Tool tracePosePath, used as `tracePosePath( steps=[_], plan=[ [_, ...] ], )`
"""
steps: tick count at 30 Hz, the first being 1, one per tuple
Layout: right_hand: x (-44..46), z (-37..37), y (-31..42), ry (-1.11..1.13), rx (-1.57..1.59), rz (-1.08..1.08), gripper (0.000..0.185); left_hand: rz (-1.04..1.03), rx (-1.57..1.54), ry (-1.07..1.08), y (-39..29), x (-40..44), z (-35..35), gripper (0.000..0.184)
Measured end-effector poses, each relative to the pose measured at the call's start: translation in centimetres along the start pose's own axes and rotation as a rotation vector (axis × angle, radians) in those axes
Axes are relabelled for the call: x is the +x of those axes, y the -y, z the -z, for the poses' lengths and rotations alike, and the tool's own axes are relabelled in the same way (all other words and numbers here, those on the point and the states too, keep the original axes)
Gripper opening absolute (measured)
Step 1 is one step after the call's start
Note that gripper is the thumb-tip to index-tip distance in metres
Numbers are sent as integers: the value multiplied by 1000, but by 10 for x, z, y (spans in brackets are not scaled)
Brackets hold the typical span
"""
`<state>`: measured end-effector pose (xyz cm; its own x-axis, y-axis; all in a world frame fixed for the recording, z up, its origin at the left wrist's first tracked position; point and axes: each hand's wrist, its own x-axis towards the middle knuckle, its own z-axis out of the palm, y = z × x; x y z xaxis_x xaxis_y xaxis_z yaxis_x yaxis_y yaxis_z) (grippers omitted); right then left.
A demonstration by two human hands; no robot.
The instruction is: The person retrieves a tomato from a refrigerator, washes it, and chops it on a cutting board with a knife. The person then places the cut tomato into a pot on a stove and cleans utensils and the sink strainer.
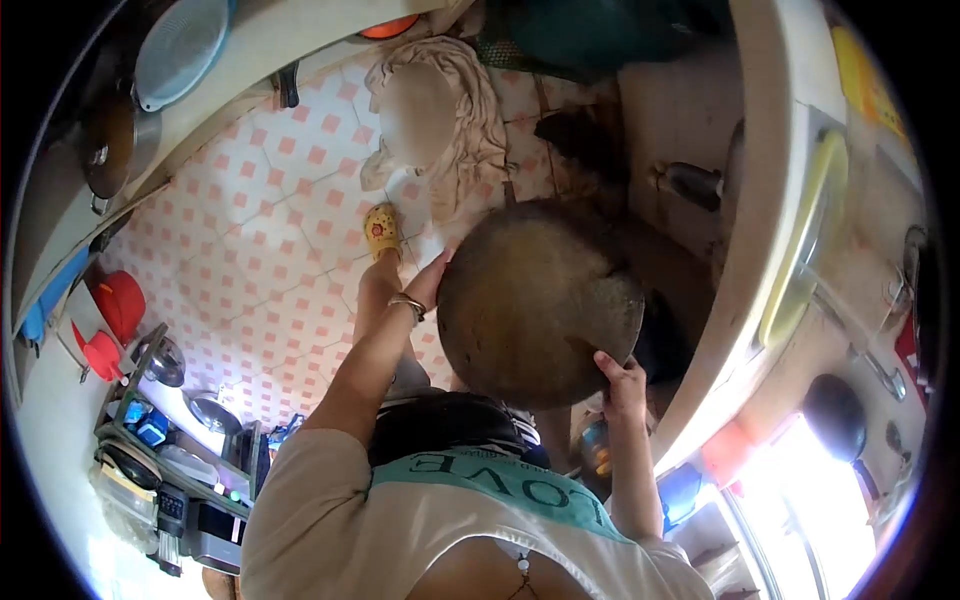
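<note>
A large, round, dark and worn chopping board [535, 300] is held up in front of my waist, its flat face turned towards me. My left hand [432, 282], with a bangle at the wrist, grips the board's left edge, the fingers mostly hidden behind it. At the lower right edge, my right hand [624, 388] clasps it with the thumb lying on the face. A notch or crack shows near the board's right side.
Beyond the board, a crumpled beige cloth [475, 110] with a blurred patch lies on the tiled floor [240, 250]. A counter [765, 200] curves along the right, holding a yellow-green-rimmed sink [805, 240]. At lower left stands a shelf rack [190, 465]; a pan [120, 145] sits upper left.
</note>
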<state>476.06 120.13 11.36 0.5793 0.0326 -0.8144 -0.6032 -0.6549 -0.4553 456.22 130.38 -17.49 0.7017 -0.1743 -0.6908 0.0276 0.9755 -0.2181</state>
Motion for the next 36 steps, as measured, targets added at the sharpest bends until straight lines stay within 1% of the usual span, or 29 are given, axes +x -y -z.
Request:
tracePosePath(
  steps=[1,3,5,6,7,8,10,11,12,14,15,16,17,18,20,21,22,24,25,26,27,28,29,30,31,32,34,36],
  plan=[
    [-10,1,10,42,-76,63,34,-69,-33,-271,-10,-28,-43,49],
    [-36,-3,37,141,-94,142,37,-318,-81,-254,-11,-55,-52,53],
    [-54,0,65,217,-140,258,40,-517,-99,-52,-29,-85,-64,51],
    [-56,8,73,280,-149,320,44,-609,-58,1,-45,-104,-74,49],
    [-58,15,80,328,-71,386,47,-611,-61,-53,-60,-137,-118,50],
    [-60,23,88,383,6,451,50,-692,28,-36,-73,-168,-160,51],
    [-53,43,105,472,252,498,57,-803,156,69,-89,-205,-229,49],
    [-52,56,119,522,340,469,58,-855,295,60,-94,-211,-255,48],
    [-50,66,133,513,436,522,58,-906,429,46,-100,-213,-282,48],
    [-20,95,153,478,579,555,55,-1003,676,0,-110,-207,-342,46],
    [-1,110,161,478,624,539,51,-1041,784,-46,-106,-197,-371,44],
    [11,119,173,430,691,580,48,-1090,879,-85,-105,-183,-404,43],
    [28,129,182,397,724,568,48,-1107,976,-90,-105,-166,-432,41],
    [41,138,187,356,767,536,49,-1105,1083,-106,-109,-147,-453,40],
    [56,162,204,312,848,471,50,-946,1087,-88,-139,-83,-479,41],
    [62,174,207,282,879,429,50,-913,1160,-138,-151,-54,-494,45],
    [70,182,206,250,869,447,51,-878,1232,-189,-147,-43,-520,50],
    [85,196,201,179,842,473,52,-844,1401,-208,-140,-19,-556,53],
    [76,202,201,126,822,444,51,-828,1510,-209,-144,-5,-573,54],
    [67,205,199,121,857,456,49,-808,1616,-208,-146,7,-585,55],
    [57,207,195,110,890,471,47,-753,1633,-157,-139,10,-599,56],
    [48,209,191,97,924,485,46,-763,1731,-134,-140,19,-610,56],
    [37,211,187,90,900,508,40,-764,1825,-112,-144,29,-617,56],
    [42,213,174,132,887,518,38,-766,1916,-88,-146,39,-624,55],
    [28,212,174,150,926,525,39,-748,2018,-66,-144,46,-632,53],
    [9,209,174,166,965,527,40,-632,1990,19,-141,52,-636,50],
    [-7,203,163,118,981,535,39,-395,1928,181,-132,62,-648,45],
    [-26,196,157,50,1001,543,38,-321,2027,166,-128,88,-645,41]
  ],
)
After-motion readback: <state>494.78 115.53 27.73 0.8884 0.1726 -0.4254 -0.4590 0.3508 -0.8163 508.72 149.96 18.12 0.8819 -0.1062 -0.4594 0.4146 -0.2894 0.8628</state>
